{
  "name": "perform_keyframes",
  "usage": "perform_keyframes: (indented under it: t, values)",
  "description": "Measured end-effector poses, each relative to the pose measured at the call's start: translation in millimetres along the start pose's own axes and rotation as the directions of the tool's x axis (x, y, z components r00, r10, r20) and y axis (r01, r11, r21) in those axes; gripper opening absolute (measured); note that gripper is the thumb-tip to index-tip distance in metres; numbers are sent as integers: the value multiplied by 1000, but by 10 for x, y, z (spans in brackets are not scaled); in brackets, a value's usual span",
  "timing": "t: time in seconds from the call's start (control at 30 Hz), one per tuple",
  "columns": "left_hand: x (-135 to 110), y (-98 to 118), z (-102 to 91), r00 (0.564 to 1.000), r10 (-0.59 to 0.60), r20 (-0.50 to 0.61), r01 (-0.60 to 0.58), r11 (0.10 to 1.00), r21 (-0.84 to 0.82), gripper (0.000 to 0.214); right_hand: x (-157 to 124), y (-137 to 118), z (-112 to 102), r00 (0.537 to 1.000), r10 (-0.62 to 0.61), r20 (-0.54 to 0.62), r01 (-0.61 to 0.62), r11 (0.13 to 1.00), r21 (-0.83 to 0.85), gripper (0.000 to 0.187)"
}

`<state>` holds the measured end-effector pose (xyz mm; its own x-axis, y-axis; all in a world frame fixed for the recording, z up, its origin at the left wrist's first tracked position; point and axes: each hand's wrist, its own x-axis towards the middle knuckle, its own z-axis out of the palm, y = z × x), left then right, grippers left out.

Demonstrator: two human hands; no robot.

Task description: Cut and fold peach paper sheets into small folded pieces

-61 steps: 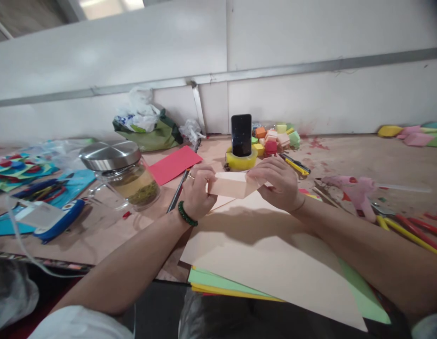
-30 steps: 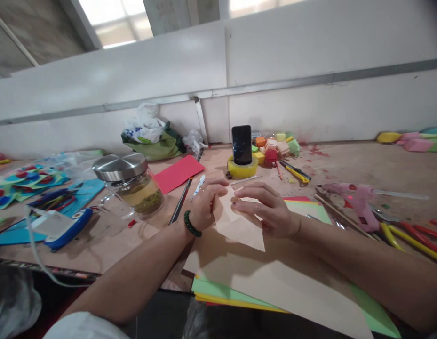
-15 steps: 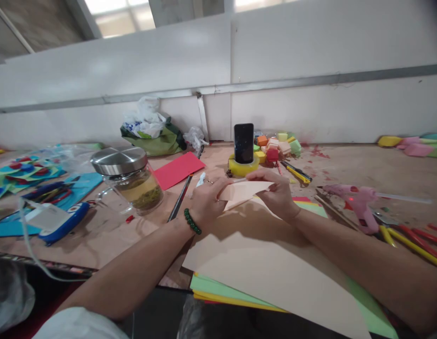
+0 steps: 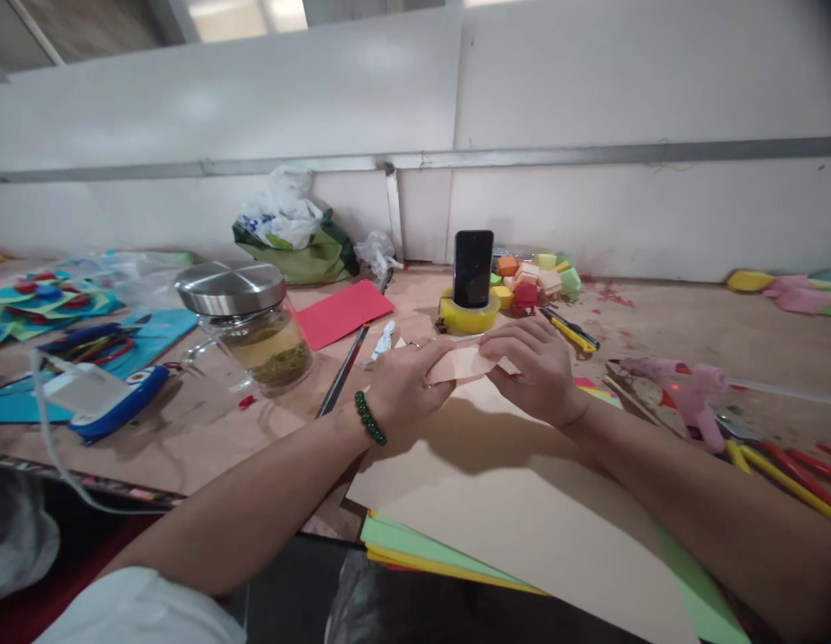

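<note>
A small piece of peach paper (image 4: pixel 463 364) is held between both hands, above a stack of coloured sheets. My left hand (image 4: pixel 411 385), with a green bead bracelet at the wrist, pinches the paper's left end. The fingers of my right hand (image 4: pixel 536 368) close on its right end, hiding part of it. Below lies the top peach sheet (image 4: pixel 509 510), with green (image 4: pixel 428 547) and yellow sheets showing under it. Just beyond the hands, a black phone (image 4: pixel 472 268) stands upright in a yellow tape roll (image 4: pixel 470 315).
A glass tea mug (image 4: pixel 254 344) with a steel lid stands left, near a red sheet (image 4: pixel 346 311). Folded paper pieces (image 4: pixel 529 279) lie behind the tape. Right are a yellow cutter (image 4: pixel 571 331), a pink glue gun (image 4: pixel 697 394) and red-handled tools (image 4: pixel 794 470).
My right hand has turned and its fingers have come over the paper's right end. The peach piece now shows less of its length, looking bent or folded. The view has shifted slightly.
</note>
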<state>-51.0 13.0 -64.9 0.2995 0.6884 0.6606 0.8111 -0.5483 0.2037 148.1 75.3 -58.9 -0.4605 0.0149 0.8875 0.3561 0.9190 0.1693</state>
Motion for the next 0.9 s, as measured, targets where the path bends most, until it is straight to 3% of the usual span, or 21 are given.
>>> perform_keyframes:
  t: [0.37,0.6,0.9]
  values:
    - [1,10,-25,998,-28,56,30,999,-33,38,1,-29,-2,998,-69,4,69,998,10,23]
    - [13,85,-46,1000,3,26,-3,1000,4,39,19,-68,-39,995,-96,41,98,995,-30,28]
    - [12,90,-15,997,-20,77,21,1000,-12,38,24,-124,-37,989,-144,45,146,988,-55,21]
